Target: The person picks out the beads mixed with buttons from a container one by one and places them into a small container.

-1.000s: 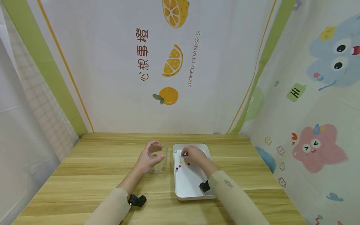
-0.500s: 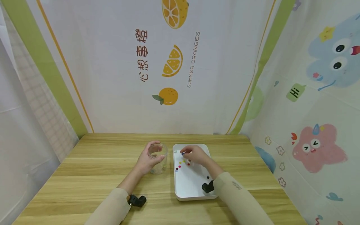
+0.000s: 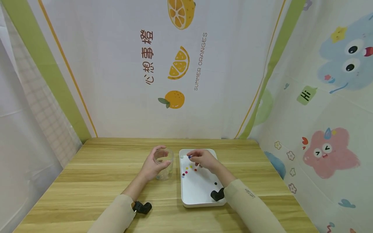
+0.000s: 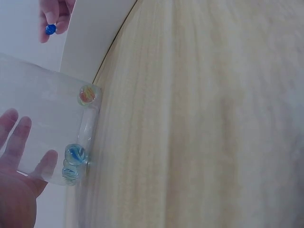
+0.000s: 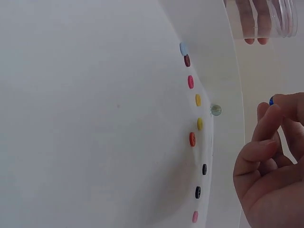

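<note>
My left hand (image 3: 151, 167) grips a clear plastic jar (image 3: 166, 171) that stands upright on the table. Seen from the left wrist, several glass marbles lie in its bottom, among them a blue-swirled marble (image 4: 75, 154) and an orange-yellow one (image 4: 87, 95). Over the far part of a white tray (image 3: 201, 194), my right hand (image 3: 205, 160) pinches a dark blue marble (image 4: 51, 29) between thumb and finger. One clear marble (image 5: 216, 110) sits in the tray by its wall. Several small buttons lie in the tray too, such as a red button (image 5: 192, 139) and a yellow one (image 5: 200, 124).
The tray stands just right of the jar on the wooden table (image 3: 110, 171). A black button (image 3: 215, 183) lies near the right wrist camera (image 3: 217, 195). Printed curtains rise behind the table (image 3: 122, 119) and along both sides.
My right hand has risen slightly from the tray with the blue marble, and its forearm has shifted right, uncovering a black button. The left hand and jar have stayed put.
</note>
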The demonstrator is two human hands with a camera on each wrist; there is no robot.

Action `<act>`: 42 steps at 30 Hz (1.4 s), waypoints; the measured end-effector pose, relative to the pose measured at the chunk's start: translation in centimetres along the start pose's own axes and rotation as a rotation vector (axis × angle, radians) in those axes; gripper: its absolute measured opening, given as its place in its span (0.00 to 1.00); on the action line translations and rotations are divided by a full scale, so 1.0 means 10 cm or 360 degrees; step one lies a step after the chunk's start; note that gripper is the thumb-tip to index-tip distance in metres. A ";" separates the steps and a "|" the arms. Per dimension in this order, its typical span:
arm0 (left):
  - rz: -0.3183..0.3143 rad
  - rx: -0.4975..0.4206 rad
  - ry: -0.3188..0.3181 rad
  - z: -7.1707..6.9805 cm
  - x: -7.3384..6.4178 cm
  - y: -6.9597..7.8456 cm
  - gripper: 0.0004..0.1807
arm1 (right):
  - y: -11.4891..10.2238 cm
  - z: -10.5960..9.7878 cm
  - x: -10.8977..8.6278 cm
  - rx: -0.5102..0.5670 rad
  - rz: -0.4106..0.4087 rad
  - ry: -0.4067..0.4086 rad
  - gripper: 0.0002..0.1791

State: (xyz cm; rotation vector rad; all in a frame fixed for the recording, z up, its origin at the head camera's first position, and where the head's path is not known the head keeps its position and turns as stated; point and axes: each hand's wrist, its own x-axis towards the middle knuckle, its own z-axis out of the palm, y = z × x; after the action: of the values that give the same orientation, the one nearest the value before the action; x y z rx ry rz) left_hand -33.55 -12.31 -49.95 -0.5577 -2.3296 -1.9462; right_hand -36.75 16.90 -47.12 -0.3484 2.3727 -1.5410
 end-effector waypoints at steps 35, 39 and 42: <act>0.0015 -0.0026 0.0010 0.00 0.01 -0.01 0.38 | -0.14 0.03 -0.17 0.0418 -0.0107 0.0035 0.20; 0.0021 -0.0019 0.0008 0.00 0.01 -0.01 0.39 | -0.21 0.05 -0.16 0.0410 -0.0137 0.0027 0.18; 0.0020 -0.0022 0.0014 0.00 0.01 -0.02 0.39 | -0.25 0.07 -0.14 0.0400 -0.0162 0.0027 0.18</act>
State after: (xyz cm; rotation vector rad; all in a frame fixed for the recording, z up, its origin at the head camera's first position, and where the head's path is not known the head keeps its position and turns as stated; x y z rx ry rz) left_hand -33.68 -12.28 -50.08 -0.5624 -2.3033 -1.9566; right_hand -35.05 15.86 -44.93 -0.4047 2.1680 -1.8696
